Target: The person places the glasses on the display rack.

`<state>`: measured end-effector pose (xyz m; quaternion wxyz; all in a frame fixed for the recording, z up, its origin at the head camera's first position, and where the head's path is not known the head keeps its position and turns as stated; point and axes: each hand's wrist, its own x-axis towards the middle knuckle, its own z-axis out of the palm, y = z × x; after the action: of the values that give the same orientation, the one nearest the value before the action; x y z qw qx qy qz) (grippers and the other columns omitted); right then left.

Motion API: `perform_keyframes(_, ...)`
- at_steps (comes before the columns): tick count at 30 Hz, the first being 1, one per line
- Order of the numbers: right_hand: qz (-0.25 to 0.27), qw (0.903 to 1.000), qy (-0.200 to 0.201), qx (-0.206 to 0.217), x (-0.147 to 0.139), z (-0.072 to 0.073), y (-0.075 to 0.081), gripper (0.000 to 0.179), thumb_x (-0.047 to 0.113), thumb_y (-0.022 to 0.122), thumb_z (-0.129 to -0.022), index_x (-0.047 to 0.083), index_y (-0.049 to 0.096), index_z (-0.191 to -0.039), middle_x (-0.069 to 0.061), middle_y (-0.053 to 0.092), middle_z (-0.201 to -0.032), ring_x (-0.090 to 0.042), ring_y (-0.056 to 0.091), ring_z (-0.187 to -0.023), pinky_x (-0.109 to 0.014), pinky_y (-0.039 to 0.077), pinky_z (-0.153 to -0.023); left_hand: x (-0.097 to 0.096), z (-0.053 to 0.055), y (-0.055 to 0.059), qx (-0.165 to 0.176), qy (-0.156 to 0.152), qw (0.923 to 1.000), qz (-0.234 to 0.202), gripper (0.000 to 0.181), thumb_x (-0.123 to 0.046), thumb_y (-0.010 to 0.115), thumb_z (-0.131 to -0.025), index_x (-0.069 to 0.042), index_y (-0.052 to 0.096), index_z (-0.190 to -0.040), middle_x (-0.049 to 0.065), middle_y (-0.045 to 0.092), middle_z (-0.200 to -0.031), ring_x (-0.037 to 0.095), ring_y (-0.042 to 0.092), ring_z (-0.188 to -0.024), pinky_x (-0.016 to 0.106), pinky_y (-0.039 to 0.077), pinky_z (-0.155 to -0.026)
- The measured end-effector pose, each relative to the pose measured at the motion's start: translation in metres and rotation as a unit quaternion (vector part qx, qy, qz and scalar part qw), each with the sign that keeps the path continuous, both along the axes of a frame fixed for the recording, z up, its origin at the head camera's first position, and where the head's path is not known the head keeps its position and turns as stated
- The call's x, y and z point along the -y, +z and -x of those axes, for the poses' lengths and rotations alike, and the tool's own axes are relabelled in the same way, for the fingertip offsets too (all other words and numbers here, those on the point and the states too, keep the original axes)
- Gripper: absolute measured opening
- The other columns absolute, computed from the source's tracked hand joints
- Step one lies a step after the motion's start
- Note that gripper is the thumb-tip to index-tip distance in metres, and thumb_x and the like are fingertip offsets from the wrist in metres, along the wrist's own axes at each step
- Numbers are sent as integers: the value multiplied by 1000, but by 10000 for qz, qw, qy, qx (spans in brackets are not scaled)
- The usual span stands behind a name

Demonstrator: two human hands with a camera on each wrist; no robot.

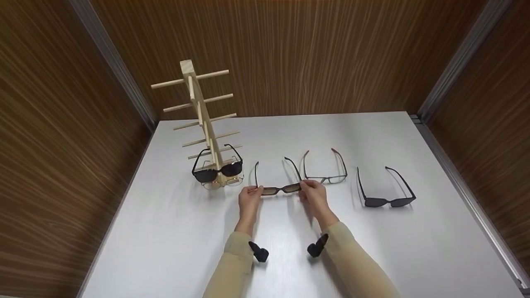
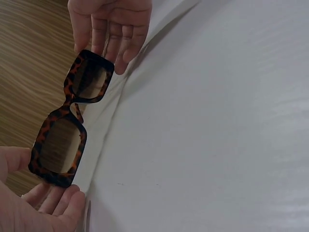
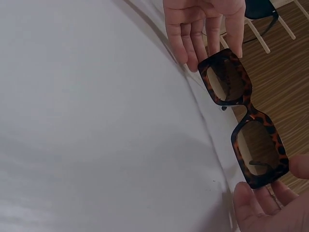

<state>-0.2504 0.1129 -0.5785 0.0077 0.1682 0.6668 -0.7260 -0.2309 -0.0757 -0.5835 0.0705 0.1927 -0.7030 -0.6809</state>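
Tortoiseshell sunglasses (image 1: 282,189) with brown lenses are held between both hands, their temples unfolded and pointing away from the person. The left hand (image 1: 250,202) pinches one outer end of the frame with thumb and fingers. At the opposite end, the right hand (image 1: 315,198) pinches the frame in the same way. In the left wrist view the sunglasses (image 2: 59,142) show a thick, squarish, mottled orange-and-black front. The right wrist view shows the same sunglasses (image 3: 260,145) from the other side, fingertips at both outer corners.
A wooden display rack (image 1: 203,111) with several pegs stands at the left, black sunglasses (image 1: 218,171) on its lower part and thin-rimmed glasses (image 1: 237,181) below them. Clear-lens eyeglasses (image 1: 336,179) lie just behind the right hand, and more black sunglasses (image 1: 389,202) farther right. Wood-grain walls surround the white table (image 1: 165,248).
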Motion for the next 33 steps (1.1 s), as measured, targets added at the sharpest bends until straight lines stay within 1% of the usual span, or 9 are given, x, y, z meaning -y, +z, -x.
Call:
perform_keyframes(4, 6, 9998, -6, -174, 0, -2, 3, 23, 7, 58, -90, -10, 58, -106, -18, 60, -86, -21, 54, -68, -33, 46, -63, -1, -1, 2, -38, -8, 9999, -160, 29, -14, 65, -86, 7, 56, -104, 16, 59, -94, 23, 58, -85, 31, 49, -71)
perform_keyframes(7, -55, 9996, 21, -271, 1, -4, 3, 24, 7, 58, -91, -10, 57, -107, -19, 60, -88, -22, 55, -71, -35, 46, -66, -1, -3, 3, -54, 11, 9998, -198, 30, -14, 65, -86, 7, 56, -105, 16, 59, -93, 22, 58, -84, 30, 48, -69)
perform_keyframes(12, -184, 9994, -63, -299, 1, -6, 5, 23, 10, 59, -91, -6, 59, -107, -22, 61, -95, -29, 60, -79, -40, 48, -70, -2, -4, 5, -41, -8, 9998, -171, 32, -16, 66, -85, 7, 56, -106, 15, 60, -90, 24, 59, -82, 28, 48, -67)
perform_keyframes(15, -275, 9990, -152, -303, 1, -6, 7, 22, 11, 59, -91, -5, 60, -105, -21, 62, -96, -33, 61, -82, -42, 49, -70, -2, -4, 7, -79, -46, 9997, -212, 34, -17, 66, -85, 7, 55, -107, 14, 60, -89, 25, 59, -81, 27, 47, -65)
perform_keyframes(19, -258, 9988, -288, -312, 2, -7, 11, 23, 11, 60, -90, -5, 59, -106, -17, 63, -94, -28, 61, -79, -45, 50, -72, -3, -4, 10, -141, -35, 9997, -210, 33, -15, 66, -85, 7, 56, -106, 13, 60, -87, 22, 58, -79, 27, 46, -64)
perform_keyframes(23, -104, 9985, -378, -380, 3, -7, 16, 24, 11, 60, -90, -5, 58, -108, -13, 62, -93, -23, 60, -80, -48, 50, -76, -3, -3, 13, -226, -13, 9997, -133, 32, -15, 66, -84, 7, 56, -105, 13, 61, -88, 20, 58, -78, 28, 47, -65)
perform_keyframes(27, 52, 9981, -392, -472, 2, -7, 19, 24, 10, 61, -89, -5, 58, -108, -12, 62, -92, -23, 60, -80, -43, 52, -73, -4, -3, 17, -299, -29, 9994, -141, 31, -14, 65, -85, 7, 56, -106, 13, 60, -90, 19, 58, -79, 27, 47, -66)
perform_keyframes(30, 90, 9978, -407, -521, 1, -8, 21, 24, 10, 61, -90, -5, 59, -108, -11, 62, -91, -23, 60, -80, -38, 53, -68, -5, -4, 20, -303, -55, 9994, -187, 31, -15, 65, -85, 6, 56, -106, 13, 59, -91, 18, 57, -77, 26, 47, -65)
perform_keyframes(33, 124, 9973, -440, -577, 0, -9, 23, 25, 11, 60, -90, -5, 58, -109, -11, 62, -91, -25, 60, -82, -34, 53, -66, -7, -4, 24, -360, -77, 9993, -62, 30, -15, 65, -85, 6, 56, -105, 12, 58, -91, 18, 56, -78, 27, 46, -65)
